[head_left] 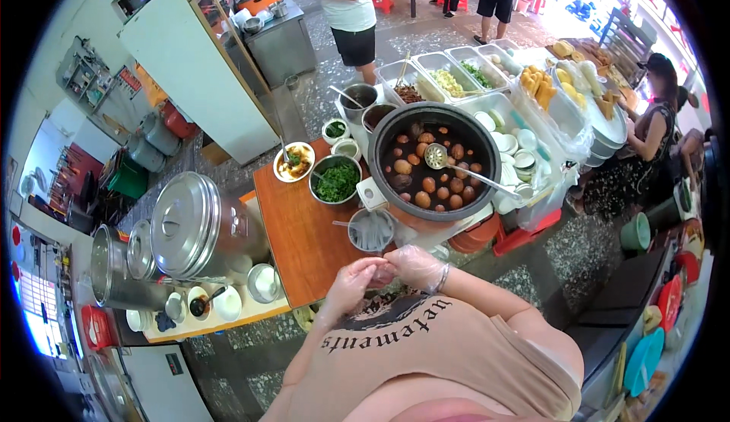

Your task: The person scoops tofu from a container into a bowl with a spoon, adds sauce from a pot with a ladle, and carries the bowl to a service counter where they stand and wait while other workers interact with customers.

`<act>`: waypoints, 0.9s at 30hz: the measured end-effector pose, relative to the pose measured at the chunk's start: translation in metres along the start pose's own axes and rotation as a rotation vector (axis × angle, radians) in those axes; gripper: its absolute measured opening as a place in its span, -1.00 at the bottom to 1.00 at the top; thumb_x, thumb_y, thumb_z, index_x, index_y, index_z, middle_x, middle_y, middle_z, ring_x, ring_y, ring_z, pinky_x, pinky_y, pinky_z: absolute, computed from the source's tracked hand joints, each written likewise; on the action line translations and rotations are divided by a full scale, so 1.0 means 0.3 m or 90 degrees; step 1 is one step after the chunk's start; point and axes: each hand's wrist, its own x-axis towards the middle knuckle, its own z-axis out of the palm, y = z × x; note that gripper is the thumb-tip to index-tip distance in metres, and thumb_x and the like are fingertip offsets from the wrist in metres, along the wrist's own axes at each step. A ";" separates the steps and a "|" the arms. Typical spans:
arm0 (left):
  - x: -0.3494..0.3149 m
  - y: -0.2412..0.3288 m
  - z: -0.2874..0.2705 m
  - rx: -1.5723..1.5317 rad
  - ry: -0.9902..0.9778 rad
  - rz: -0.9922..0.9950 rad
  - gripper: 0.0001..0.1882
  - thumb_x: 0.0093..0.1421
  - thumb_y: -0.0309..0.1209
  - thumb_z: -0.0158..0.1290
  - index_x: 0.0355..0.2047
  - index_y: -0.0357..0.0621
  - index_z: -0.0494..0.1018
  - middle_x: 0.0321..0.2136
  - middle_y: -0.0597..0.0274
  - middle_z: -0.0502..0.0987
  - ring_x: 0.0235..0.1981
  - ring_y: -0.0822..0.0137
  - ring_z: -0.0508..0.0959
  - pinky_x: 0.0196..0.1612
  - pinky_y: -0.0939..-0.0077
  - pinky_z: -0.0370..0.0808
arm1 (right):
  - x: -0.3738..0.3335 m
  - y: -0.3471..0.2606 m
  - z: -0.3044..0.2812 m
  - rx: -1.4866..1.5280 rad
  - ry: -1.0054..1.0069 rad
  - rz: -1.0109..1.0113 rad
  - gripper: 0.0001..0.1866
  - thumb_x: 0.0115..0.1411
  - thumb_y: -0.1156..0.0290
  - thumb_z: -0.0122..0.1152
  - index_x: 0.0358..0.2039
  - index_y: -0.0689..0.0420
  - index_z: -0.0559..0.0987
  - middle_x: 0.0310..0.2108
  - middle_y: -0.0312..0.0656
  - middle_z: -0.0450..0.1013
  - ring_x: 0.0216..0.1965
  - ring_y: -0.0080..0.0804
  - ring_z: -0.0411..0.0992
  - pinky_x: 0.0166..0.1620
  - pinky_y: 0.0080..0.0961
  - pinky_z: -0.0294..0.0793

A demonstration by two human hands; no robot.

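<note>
My left hand [350, 285] and my right hand [417, 267] meet in front of my chest, fingers closed together. Thin clear plastic covers my right hand, and some shows at my left wrist. What the fingers hold, if anything, is too small to make out. Just beyond them stands a bowl of clear liquid [371, 230] with a utensil handle over its rim. Farther off is a bowl of chopped greens [335, 179]. A plate of food in brown sauce [293, 162] lies at the back left of the wooden board [293, 247].
A large dark pot [372, 152] holds brown eggs in broth and a slotted ladle [436, 157]. Behind it are clear tubs of toppings [449, 80]; small dishes [525, 160] stack to its right. Lidded steel pots [186, 224] stand left. A person in white [351, 4] stands beyond; another sits right.
</note>
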 end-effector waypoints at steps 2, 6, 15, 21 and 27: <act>-0.008 -0.005 -0.005 -0.034 0.002 0.002 -0.73 0.37 -0.39 -0.21 -0.07 -0.28 0.39 -0.24 0.13 0.56 -0.22 0.35 0.56 -0.14 0.49 0.51 | -0.012 -0.023 -0.001 0.054 -0.011 -0.010 -0.71 0.26 0.20 -0.03 -0.37 0.12 0.56 -0.44 0.00 0.52 -0.33 -0.01 0.50 -0.24 -0.20 0.46; -0.011 0.003 0.000 0.016 0.021 0.001 -0.76 0.37 -0.40 -0.20 -0.12 -0.27 0.39 -0.33 0.20 0.54 -0.31 0.40 0.54 -0.21 0.54 0.50 | -0.009 -0.053 -0.017 0.094 -0.034 -0.004 -0.69 0.27 0.21 -0.06 -0.42 0.12 0.57 -0.46 0.00 0.52 -0.35 -0.02 0.50 -0.23 -0.19 0.45; -0.021 0.023 0.036 0.446 0.112 -0.014 -0.72 0.31 -0.35 -0.15 -0.02 -0.17 0.30 -0.43 0.02 0.56 -0.39 0.20 0.58 -0.30 0.37 0.48 | 0.029 -0.016 -0.026 -0.115 -0.190 -0.070 -0.75 0.18 0.27 -0.03 -0.40 0.08 0.59 -0.38 -0.01 0.53 -0.29 -0.04 0.51 -0.22 -0.21 0.47; -0.019 0.032 0.015 0.457 0.085 -0.111 -0.79 0.25 -0.41 -0.08 -0.16 -0.18 0.47 -0.49 0.12 0.55 -0.45 0.30 0.55 -0.32 0.40 0.47 | 0.039 -0.079 -0.002 0.186 0.017 -0.051 -0.72 0.22 0.23 -0.01 -0.23 0.09 0.59 -0.40 0.00 0.52 -0.30 -0.01 0.49 -0.15 -0.25 0.46; 0.007 -0.030 -0.031 0.541 -0.026 0.155 -0.79 0.26 -0.43 -0.11 -0.20 -0.22 0.47 -0.45 0.06 0.55 -0.39 0.20 0.55 -0.28 0.39 0.48 | 0.073 -0.062 0.073 0.293 0.007 -0.128 -0.61 0.22 0.18 0.02 -0.14 0.25 0.51 -0.31 0.08 0.49 -0.22 0.03 0.46 -0.09 -0.24 0.43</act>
